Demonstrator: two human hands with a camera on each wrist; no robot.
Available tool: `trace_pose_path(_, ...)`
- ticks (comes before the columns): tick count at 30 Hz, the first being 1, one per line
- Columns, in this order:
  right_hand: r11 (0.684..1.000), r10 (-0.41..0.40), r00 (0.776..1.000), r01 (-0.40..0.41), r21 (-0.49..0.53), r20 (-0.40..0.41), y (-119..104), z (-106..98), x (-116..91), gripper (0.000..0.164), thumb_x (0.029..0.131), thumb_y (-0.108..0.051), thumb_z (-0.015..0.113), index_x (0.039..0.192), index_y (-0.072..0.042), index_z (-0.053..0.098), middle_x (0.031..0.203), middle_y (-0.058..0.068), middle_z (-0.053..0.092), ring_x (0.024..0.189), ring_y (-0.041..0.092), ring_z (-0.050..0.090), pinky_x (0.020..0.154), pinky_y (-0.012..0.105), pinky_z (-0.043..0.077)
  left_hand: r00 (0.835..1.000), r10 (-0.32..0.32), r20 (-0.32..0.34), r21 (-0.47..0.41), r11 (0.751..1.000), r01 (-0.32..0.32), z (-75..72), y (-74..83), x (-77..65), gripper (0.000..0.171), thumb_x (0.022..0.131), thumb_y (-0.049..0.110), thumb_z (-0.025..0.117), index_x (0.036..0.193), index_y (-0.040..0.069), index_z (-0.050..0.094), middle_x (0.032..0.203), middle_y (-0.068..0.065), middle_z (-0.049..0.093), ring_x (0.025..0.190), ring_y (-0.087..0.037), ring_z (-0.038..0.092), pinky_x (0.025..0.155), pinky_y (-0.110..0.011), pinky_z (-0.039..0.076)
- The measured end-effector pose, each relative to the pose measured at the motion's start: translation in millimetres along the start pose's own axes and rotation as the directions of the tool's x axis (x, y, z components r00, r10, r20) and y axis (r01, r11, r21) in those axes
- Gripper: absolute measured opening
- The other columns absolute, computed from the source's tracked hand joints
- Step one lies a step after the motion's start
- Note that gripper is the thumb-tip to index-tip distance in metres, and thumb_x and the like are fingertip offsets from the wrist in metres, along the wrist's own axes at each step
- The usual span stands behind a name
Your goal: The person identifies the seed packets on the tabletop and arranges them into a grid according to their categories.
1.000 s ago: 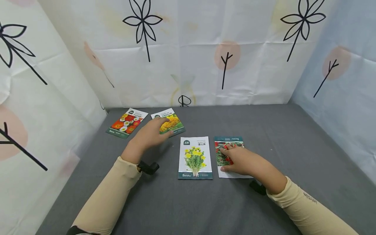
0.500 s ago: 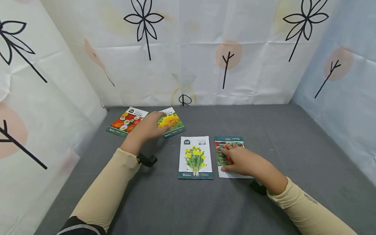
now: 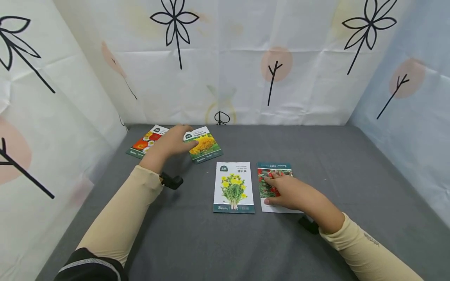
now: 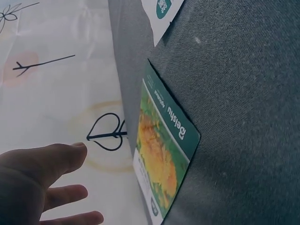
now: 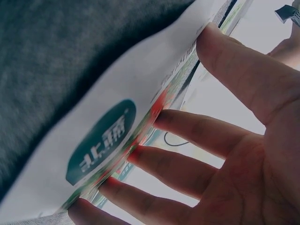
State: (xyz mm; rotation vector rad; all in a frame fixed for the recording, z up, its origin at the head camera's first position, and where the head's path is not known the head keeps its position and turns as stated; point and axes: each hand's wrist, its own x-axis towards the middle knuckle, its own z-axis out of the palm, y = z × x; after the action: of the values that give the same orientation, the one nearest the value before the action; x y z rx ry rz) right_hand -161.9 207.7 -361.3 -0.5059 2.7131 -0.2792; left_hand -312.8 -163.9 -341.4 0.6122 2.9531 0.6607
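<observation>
In the head view my left hand point(image 3: 171, 141) is held low with fingers reaching out, between two seed packets at the back left. One packet point(image 3: 143, 143) with red, orange and white flowers is partly hidden behind the hand. Beside the thumb lies a packet point(image 3: 208, 147) with a yellow flower, apart from the hand in the left wrist view. My right hand point(image 3: 294, 194) rests on an upside-down packet point(image 3: 264, 182) with a red and green picture. Its spread fingertips touch that packet's surface in the right wrist view. Left of it lies an upright packet point(image 3: 233, 188) showing yellow flowers.
Grey cloth point(image 3: 351, 171) covers the table. A white patterned curtain point(image 3: 239, 70) stands along its back edge and both sides. Each wrist carries a black camera mount, such as the left one point(image 3: 172, 182).
My left hand has moved left and back from over the yellow flower packet toward the red flower packet. The right hand stays on its packet. The head view has tilted slightly.
</observation>
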Motion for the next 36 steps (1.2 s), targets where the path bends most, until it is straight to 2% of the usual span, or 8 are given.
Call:
trace_pose_path(19, 1.000, -0.001, 1.000, 0.001, -0.005, -0.004, 1, 2, 0, 0.079, 0.097, -0.044, 0.077, 0.159, -0.004, 0.048, 0.167, 0.032, 0.035, 0.156, 0.050, 0.034, 0.122, 0.066, 0.035, 0.996, -0.078, 0.035, -0.004, 0.997, 0.078, 36.1, 2.8, 21.0, 0.069, 0.102, 0.039, 0.066, 0.155, -0.001, 0.049, 0.154, -0.027, 0.052, 0.145, -0.045, 0.048, 0.120, -0.061, 0.041)
trace_pose_path(26, 1.000, -0.003, 1.000, 0.003, 0.000, -0.002, 1, 1, 0, 0.078, 0.097, -0.042, 0.077, 0.159, -0.004, 0.048, 0.167, 0.032, 0.035, 0.157, 0.050, 0.032, 0.123, 0.065, 0.034, 0.995, -0.091, 0.032, 0.022, 0.996, 0.090, 50.2, 0.1, 27.6, 0.073, 0.104, 0.042, 0.060, 0.157, -0.006, 0.044, 0.157, -0.031, 0.047, 0.148, -0.051, 0.041, 0.124, -0.065, 0.034)
trace_pose_path(30, 1.000, 0.001, 1.000, -0.001, -0.004, 0.004, 2, 0, 1, 0.080, 0.097, -0.043, 0.077, 0.160, -0.005, 0.046, 0.167, 0.032, 0.034, 0.156, 0.051, 0.033, 0.122, 0.066, 0.035, 0.994, -0.099, 0.035, 0.047, 0.994, 0.098, 54.1, 0.2, 30.2, 0.075, 0.104, 0.044, 0.059, 0.156, -0.007, 0.044, 0.155, -0.031, 0.050, 0.147, -0.050, 0.044, 0.124, -0.064, 0.034)
trace_pose_path(36, 1.000, 0.002, 1.000, -0.002, -0.016, 0.006, 2, -1, 3, 0.081, 0.097, -0.044, 0.077, 0.161, -0.006, 0.045, 0.167, 0.030, 0.035, 0.155, 0.051, 0.036, 0.121, 0.065, 0.038, 0.995, -0.094, 0.040, 0.052, 0.994, 0.092, 58.0, 0.5, 31.5, 0.071, 0.104, 0.044, 0.060, 0.153, -0.007, 0.049, 0.149, -0.030, 0.054, 0.139, -0.048, 0.051, 0.119, -0.062, 0.042)
